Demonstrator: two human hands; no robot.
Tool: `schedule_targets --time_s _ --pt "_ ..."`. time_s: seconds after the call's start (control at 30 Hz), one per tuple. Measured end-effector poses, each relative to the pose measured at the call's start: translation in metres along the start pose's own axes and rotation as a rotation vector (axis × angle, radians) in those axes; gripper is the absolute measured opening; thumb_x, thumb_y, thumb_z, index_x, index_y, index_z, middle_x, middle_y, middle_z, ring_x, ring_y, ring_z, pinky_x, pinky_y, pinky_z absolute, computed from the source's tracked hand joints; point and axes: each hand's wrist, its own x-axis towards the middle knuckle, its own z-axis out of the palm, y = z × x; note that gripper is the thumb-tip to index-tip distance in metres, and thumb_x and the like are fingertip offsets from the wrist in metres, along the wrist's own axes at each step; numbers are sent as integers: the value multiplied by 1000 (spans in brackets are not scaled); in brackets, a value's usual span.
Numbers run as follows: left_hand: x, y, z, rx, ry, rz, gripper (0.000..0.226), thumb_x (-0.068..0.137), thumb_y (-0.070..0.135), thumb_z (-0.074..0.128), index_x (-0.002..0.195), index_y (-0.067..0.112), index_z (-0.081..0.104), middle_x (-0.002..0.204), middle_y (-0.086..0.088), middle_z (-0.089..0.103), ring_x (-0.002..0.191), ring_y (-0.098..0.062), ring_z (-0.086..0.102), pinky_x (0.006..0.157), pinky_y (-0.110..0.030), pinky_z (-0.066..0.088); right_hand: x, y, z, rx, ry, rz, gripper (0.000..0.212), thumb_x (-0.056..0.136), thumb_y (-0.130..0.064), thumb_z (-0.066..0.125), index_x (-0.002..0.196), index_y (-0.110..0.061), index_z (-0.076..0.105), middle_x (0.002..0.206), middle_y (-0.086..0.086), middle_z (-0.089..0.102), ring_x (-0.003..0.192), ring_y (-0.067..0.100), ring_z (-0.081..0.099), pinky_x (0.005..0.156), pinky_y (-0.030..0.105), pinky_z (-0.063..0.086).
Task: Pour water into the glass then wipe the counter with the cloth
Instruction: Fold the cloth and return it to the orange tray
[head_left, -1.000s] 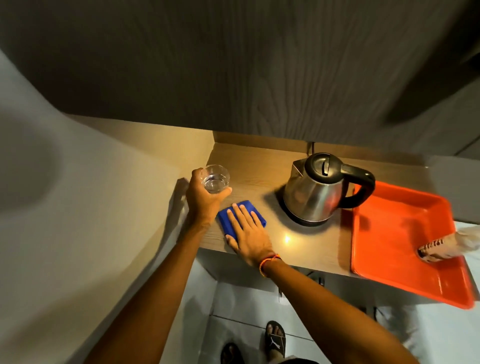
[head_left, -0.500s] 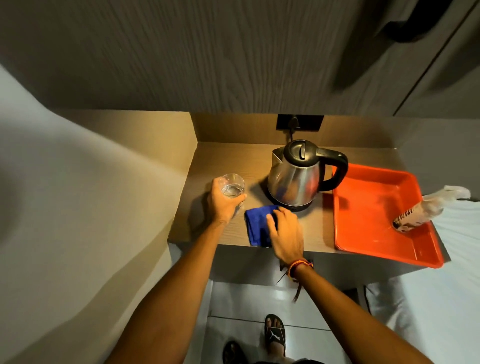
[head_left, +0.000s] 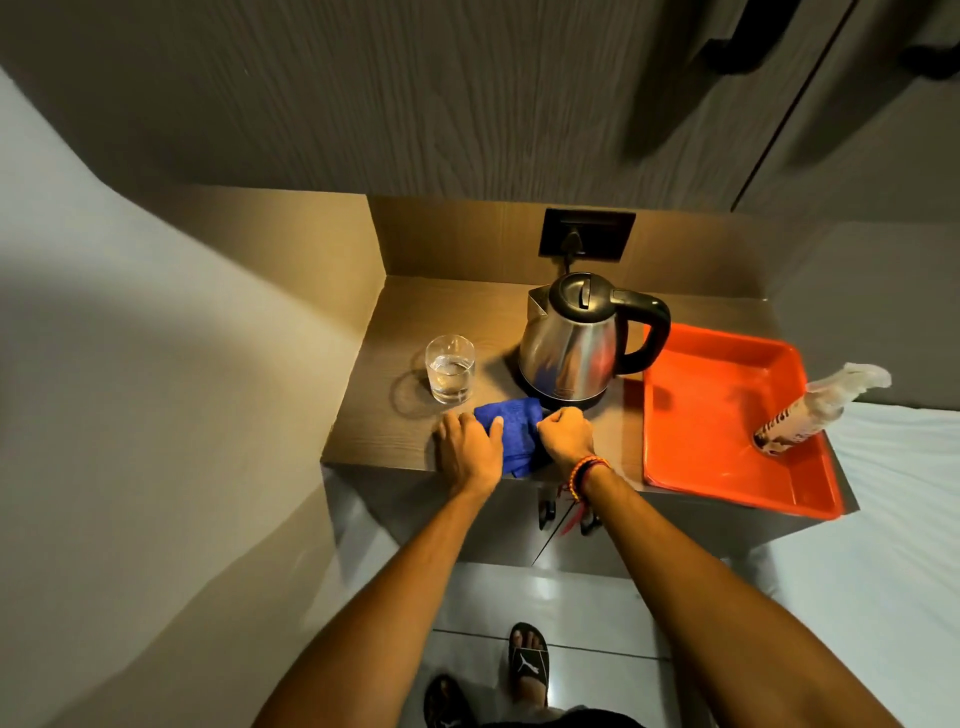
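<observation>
A clear glass (head_left: 450, 369) partly filled with water stands alone on the wooden counter (head_left: 374, 436), left of a steel kettle (head_left: 576, 353). A blue cloth (head_left: 511, 423) lies bunched near the counter's front edge, just in front of the kettle. My left hand (head_left: 467, 449) rests flat on the counter with its thumb on the cloth's left side. My right hand (head_left: 566, 436) is curled into a fist, gripping the cloth's right edge.
An orange tray (head_left: 691, 447) sits at the right end of the counter with a plastic bottle (head_left: 800, 415) leaning in its far corner. The kettle's cord runs to a black wall socket (head_left: 587, 234). A wall closes the left side.
My left hand let go of the glass, which now stands on the counter, and came down beside the cloth. My right hand went from lying flat on the cloth to gripping its edge.
</observation>
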Motion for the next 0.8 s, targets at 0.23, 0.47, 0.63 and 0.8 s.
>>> schedule_targets --time_s 0.23,0.47,0.63,0.8 --pt "0 32 1 -893 -236 -196 10 89 8 71 88 0 65 87 -18 70 79 -25 63 72 -40 52 1 -8 -36 403 -193 110 28 84 -1 58 60 -13 53 77 9 57 74 19 51 67 32 39" --pt "-28 113 21 -1044 -315 -79 41 79 6 84 109 -10 61 91 -20 73 81 -26 71 71 -39 57 25 14 -142 349 79 -81 36 80 1 70 56 -15 48 68 3 52 63 14 44 62 29 42" --pt "-52 171 51 -593 -267 239 40 71 23 91 91 13 59 72 5 65 68 -15 64 62 -22 52 35 72 -184 364 284 34 17 77 1 65 66 -11 58 71 4 61 69 18 51 61 24 40" --pt "-71 192 71 26 -300 546 47 80 22 84 113 6 55 114 -16 64 106 -34 62 85 -44 55 36 106 -191 17 247 73 10 79 -5 68 72 -7 62 74 13 62 73 24 56 63 35 46"
